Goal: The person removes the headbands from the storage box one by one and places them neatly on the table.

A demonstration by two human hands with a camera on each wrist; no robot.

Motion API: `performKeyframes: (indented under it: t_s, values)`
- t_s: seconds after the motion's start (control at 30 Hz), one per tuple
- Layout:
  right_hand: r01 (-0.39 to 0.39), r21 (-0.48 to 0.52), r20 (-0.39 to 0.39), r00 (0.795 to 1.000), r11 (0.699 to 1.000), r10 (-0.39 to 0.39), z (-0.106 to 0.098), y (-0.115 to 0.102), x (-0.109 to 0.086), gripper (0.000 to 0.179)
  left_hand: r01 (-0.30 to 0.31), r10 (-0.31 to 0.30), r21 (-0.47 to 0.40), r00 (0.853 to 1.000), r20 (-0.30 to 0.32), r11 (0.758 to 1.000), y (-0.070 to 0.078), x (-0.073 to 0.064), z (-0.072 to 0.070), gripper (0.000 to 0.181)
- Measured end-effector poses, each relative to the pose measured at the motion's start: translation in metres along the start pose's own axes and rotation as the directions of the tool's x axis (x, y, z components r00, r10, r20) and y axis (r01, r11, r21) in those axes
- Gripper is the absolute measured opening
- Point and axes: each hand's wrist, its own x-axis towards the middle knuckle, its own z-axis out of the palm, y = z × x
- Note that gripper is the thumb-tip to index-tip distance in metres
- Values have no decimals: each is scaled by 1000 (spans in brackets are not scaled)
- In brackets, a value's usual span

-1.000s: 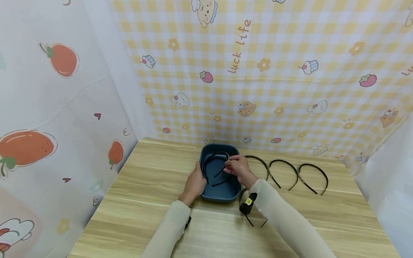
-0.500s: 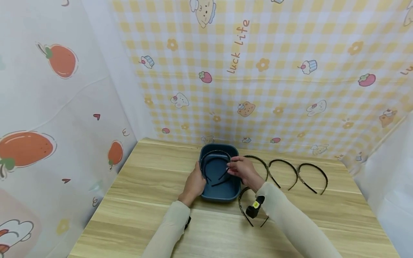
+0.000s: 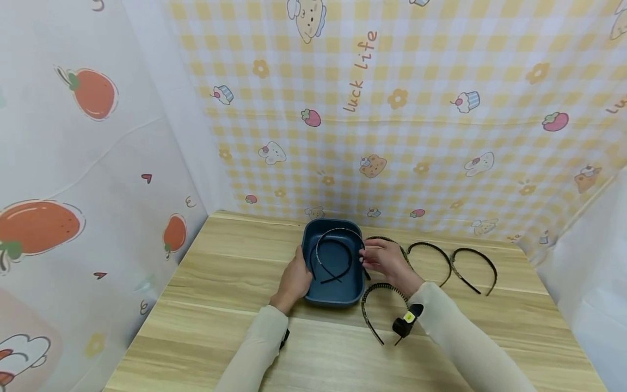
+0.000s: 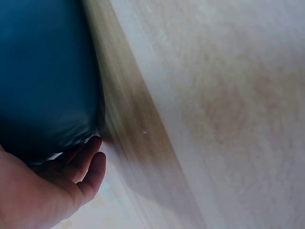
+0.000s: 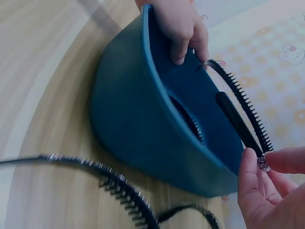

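Note:
A deep blue rectangular bin [image 3: 338, 302] stands on the wooden table. My left hand [image 3: 295, 276] grips its left side; in the right wrist view the thumb and fingers hook over the rim. My right hand [image 3: 389, 262] pinches a thin black toothed headband [image 5: 244, 101] by its side, thumb against fingers at a sparkly spot. This headband overlaps the bin's opening in the head view. Another black headband [image 3: 350, 260] lies inside the bin, partly visible past the wall in the right wrist view.
More black headbands lie on the table: one near the bin's front right corner [image 3: 363, 306], one partly behind my right hand [image 3: 384, 238], and two farther right, a nearer one [image 3: 448, 258] and a farther one [image 3: 493, 267]. A patterned cloth wall [image 3: 392, 136] rises behind the table.
My right hand has moved to the right, carrying the pinched headband rightward with it. The headband lying in the bin shows more clearly. My left hand has stayed on the bin.

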Motion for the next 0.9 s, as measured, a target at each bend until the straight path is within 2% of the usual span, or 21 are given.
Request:
performKeyframes:
  t_s: [0.6,0.9]
  values:
    - [18,-64,29,999,998,-16,-55,14,-21,50,-11,11,15,1000,-6,1000,-1,1,1,67]
    - [11,-43,24,1000,999,-10,-74,25,-27,49,-11,12,17,1000,-3,1000,0,0,2,68]
